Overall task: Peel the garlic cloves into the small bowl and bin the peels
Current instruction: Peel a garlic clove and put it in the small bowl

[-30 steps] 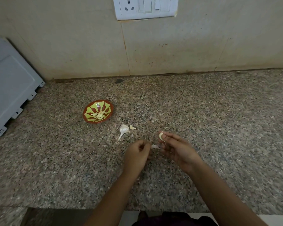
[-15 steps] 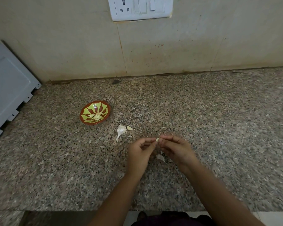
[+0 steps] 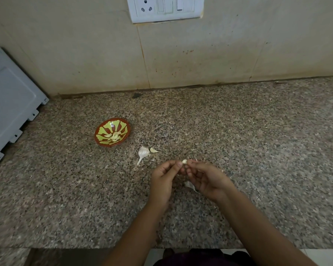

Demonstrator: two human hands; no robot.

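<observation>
Garlic clove (image 3: 184,161) pinched between left grip (image 3: 164,176) and right grip (image 3: 206,177), fingers curled round it, above table (image 3: 258,150) middle, nearer front edge. Small bowl (image 3: 125,129) with peeled cloves (image 3: 113,136) farther back, leftward.

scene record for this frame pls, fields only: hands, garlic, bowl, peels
left hand: pinches held clove
right hand: pinches held clove
held clove: between both hands' fingertips, above countertop
small bowl: upright, beyond and left of hands, holds peeled cloves
garlic bulb: on countertop between bowl and hands, loose clove beside it
peel: on countertop, partly under right hand
</observation>
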